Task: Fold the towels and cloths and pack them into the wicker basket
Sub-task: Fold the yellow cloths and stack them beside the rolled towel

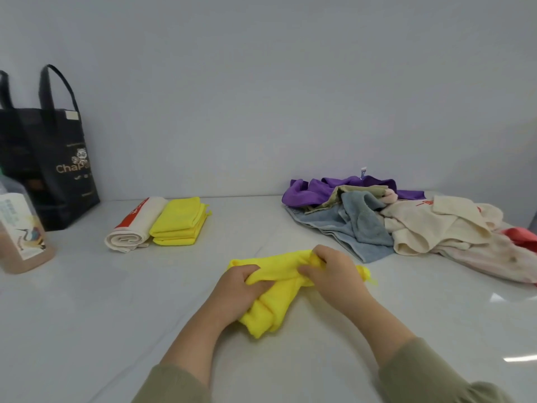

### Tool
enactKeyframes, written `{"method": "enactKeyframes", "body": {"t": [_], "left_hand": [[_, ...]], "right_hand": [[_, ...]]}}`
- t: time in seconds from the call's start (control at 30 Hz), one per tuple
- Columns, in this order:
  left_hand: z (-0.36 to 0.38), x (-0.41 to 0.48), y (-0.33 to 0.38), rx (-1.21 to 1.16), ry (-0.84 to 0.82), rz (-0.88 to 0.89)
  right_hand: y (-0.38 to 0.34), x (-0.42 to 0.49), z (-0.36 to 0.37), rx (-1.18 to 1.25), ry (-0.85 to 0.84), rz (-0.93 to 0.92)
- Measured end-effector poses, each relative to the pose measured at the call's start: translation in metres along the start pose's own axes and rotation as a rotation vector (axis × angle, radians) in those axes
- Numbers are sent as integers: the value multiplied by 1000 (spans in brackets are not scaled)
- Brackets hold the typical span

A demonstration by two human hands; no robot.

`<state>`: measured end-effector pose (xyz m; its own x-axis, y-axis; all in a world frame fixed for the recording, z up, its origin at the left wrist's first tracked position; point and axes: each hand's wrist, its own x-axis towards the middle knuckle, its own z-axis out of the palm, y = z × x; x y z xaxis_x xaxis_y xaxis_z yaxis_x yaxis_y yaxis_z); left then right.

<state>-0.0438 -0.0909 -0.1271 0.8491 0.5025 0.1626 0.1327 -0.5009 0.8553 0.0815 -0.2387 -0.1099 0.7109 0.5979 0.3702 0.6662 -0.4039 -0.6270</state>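
Both hands, left hand point(242, 286) and right hand point(331, 271), clamp our yellow cloth point(279, 298); soft, light, limp, so we grip its corners.

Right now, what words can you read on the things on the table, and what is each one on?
"ChaP": gold letters on the black tote bag, cut off at its edge.
Smaller gold lines on that bag: too small to read.
The bottle label: blurred, unreadable.
Red band on the rolled cream towel: white marks, unreadable.
Red marks on the cream cloth in the pile: unreadable.
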Motion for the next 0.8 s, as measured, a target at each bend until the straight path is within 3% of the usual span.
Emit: {"method": "enactKeyframes", "body": {"t": [0.03,0.1,0.17,0.23,0.27,0.37,0.43,0.5,0.57,0.63,0.7,0.8], "left_hand": [[-1,0,2,-66,1,-14],[-1,-1,5,-186,5,-77],[-2,-1,6,-293,42,-163],[-5,-2,7,-428,62,-234],[-6,-3,9,-503,49,-266],[-11,-11,19,-770,-80,-371],[-18,-11,24,-1046,-78,-424],[-28,-5,20,-1279,99,-440],[-33,3,9,-1362,373,-480],[-34,9,-3,-1229,572,-457],[-32,11,-9,-873,628,-408],[-25,8,-8,-278,633,-273]], "right_hand": [[-1,1,0,75,57,22],[-2,3,-2,193,1,63],[-1,3,-6,211,-244,74],[4,1,-7,61,-509,88],[7,0,-7,-17,-560,81],[8,2,-20,8,-521,69],[7,3,-34,52,-520,121],[7,4,-42,167,-375,205],[11,9,-42,254,1,329],[19,14,-35,132,319,326],[24,15,-30,4,457,229],[25,14,-21,-138,337,124]]}}
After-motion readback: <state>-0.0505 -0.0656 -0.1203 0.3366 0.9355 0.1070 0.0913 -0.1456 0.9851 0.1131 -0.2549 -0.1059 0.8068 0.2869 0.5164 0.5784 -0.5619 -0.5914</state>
